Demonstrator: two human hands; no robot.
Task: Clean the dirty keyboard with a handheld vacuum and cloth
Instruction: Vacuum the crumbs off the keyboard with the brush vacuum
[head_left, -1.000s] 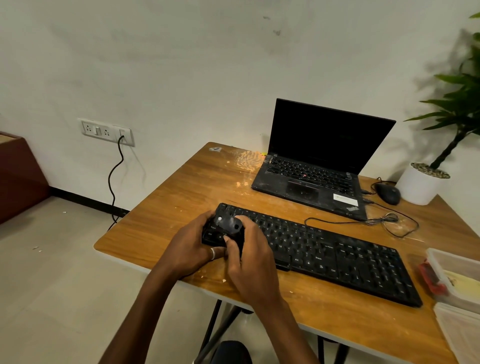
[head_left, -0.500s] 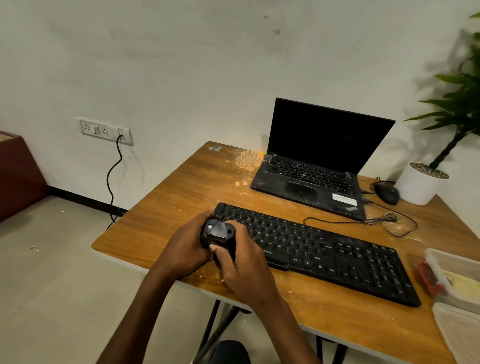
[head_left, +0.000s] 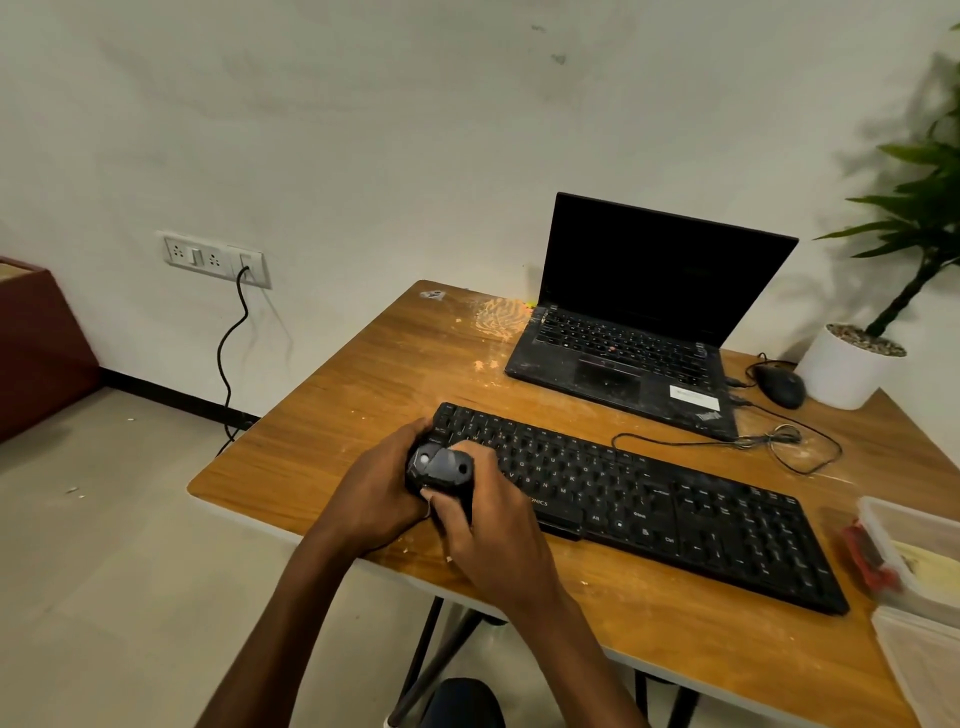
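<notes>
A black full-size keyboard (head_left: 649, 499) lies slantwise on the wooden table (head_left: 363, 374), dusty between its keys. Over its left end I hold a small black handheld vacuum (head_left: 440, 466) with both hands. My left hand (head_left: 382, 491) wraps its left side and my right hand (head_left: 485, 525) grips its right side and rear. The vacuum's nozzle is hidden under my hands. No cloth is in sight.
A dusty open black laptop (head_left: 634, 332) sits behind the keyboard, with a black mouse (head_left: 779, 385) and coiled cable (head_left: 779, 441) to its right. A white plant pot (head_left: 847, 371) stands at the far right. Clear plastic containers (head_left: 919, 561) sit at the right edge. Crumbs speckle the table.
Both hands and the vacuum have shifted slightly left and toward me along the keyboard's left end. The grip stays the same.
</notes>
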